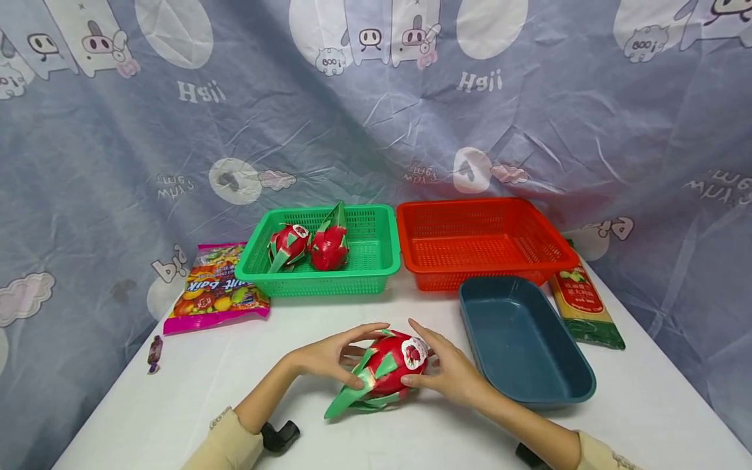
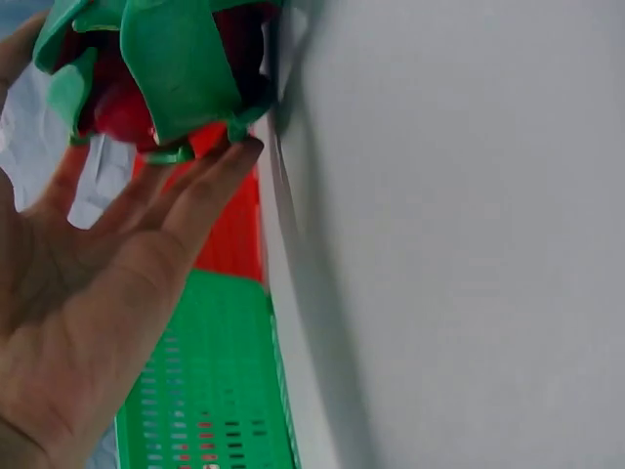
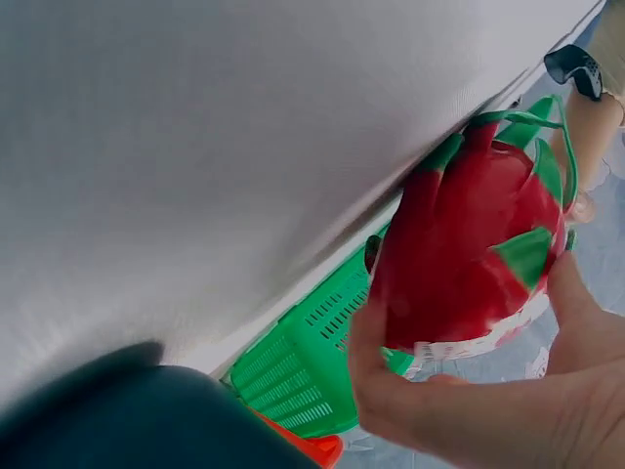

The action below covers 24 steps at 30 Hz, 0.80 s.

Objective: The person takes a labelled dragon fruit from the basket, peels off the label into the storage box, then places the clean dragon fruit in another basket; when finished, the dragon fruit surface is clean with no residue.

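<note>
A red dragon fruit (image 1: 384, 369) with green scales and a round sticker is held between both hands over the front middle of the table. My left hand (image 1: 329, 356) grips its leafy end, thumb in front and fingers behind. On the stickered end, my right hand (image 1: 452, 373) holds it between thumb and fingers. The left wrist view shows the left fingertips against the green scales of the dragon fruit (image 2: 181, 73). From the right wrist, the red side of the dragon fruit (image 3: 459, 244) shows, with the right hand (image 3: 488, 401) around its stickered end.
Two more dragon fruits lie in a green basket (image 1: 323, 285) at the back. Beside it stand a red basket (image 1: 482, 251) and a dark blue tray (image 1: 523, 339). A candy bag (image 1: 214, 294), a wrapped candy (image 1: 155, 354) and a yellow-green packet (image 1: 587, 300) lie near the sides.
</note>
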{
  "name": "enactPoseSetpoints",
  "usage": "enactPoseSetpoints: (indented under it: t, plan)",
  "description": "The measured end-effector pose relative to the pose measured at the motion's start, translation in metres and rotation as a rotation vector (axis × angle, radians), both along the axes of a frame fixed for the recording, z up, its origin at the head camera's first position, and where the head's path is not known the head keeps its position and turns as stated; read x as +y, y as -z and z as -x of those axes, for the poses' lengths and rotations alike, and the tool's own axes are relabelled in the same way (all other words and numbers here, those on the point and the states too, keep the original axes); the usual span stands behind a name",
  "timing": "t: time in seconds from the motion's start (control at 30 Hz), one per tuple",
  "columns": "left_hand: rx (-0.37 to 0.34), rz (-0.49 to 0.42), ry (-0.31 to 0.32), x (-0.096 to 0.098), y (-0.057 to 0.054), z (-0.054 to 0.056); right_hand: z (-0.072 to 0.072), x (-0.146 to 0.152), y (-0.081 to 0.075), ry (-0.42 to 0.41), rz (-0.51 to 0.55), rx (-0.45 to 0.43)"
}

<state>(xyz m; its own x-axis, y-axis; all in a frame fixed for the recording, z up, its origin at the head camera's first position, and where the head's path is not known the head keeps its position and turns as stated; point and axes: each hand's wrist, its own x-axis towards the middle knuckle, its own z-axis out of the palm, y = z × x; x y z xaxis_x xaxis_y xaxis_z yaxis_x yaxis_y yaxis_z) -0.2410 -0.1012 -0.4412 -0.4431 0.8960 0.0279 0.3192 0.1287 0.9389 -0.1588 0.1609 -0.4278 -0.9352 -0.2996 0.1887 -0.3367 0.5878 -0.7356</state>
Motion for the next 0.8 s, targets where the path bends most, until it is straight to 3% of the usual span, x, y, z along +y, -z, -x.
enactPoseSetpoints:
  t: [0.2, 0.4, 0.47, 0.67, 0.8]
  plan:
    - [-0.039, -0.012, 0.034, -0.008, -0.003, 0.006, 0.0, 0.007, 0.0, -0.097, -0.028, 0.045]
    - [-0.016, -0.014, -0.005, -0.016, -0.005, 0.001, 0.0, 0.012, 0.001, -0.143, 0.083, 0.024]
    - [0.078, -0.002, -0.052, -0.013, -0.006, -0.004, 0.001, 0.01, 0.002, -0.159, 0.111, 0.037]
    - [0.494, 0.141, -0.21, 0.011, -0.006, -0.022, 0.005, 0.0, 0.003, -0.151, 0.124, 0.06]
    - [0.592, 0.208, -0.311, 0.019, -0.002, -0.024, 0.006, -0.004, 0.002, -0.126, 0.123, 0.051]
